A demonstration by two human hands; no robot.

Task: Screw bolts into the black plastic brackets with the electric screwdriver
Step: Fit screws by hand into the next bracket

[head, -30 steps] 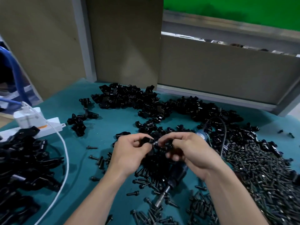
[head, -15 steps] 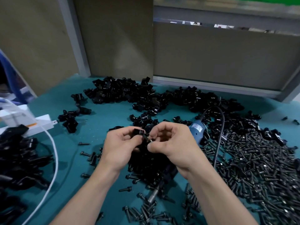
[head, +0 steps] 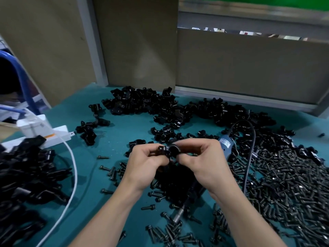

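Both hands meet at the middle of the view over the teal table. My left hand (head: 145, 162) and my right hand (head: 202, 160) pinch one black plastic bracket (head: 168, 150) between their fingertips. Whether a bolt sits in it is hidden by the fingers. The electric screwdriver (head: 225, 144) lies on the table under my right wrist, its blue body showing behind the hand and its metal bit (head: 179, 213) pointing toward me. Loose black bolts (head: 288, 177) cover the table on the right.
A heap of black brackets (head: 147, 102) lies along the back wall, and another heap (head: 26, 173) fills the left edge. A white power strip (head: 53, 135) with a white cable (head: 71, 177) sits at the left. The screwdriver's black cord (head: 252, 139) loops at the right. Scattered bolts (head: 167, 230) lie near me.
Both hands stay together on the bracket and have turned it between the fingers. The camera tilted down and then back up a little; nothing on the table moved.
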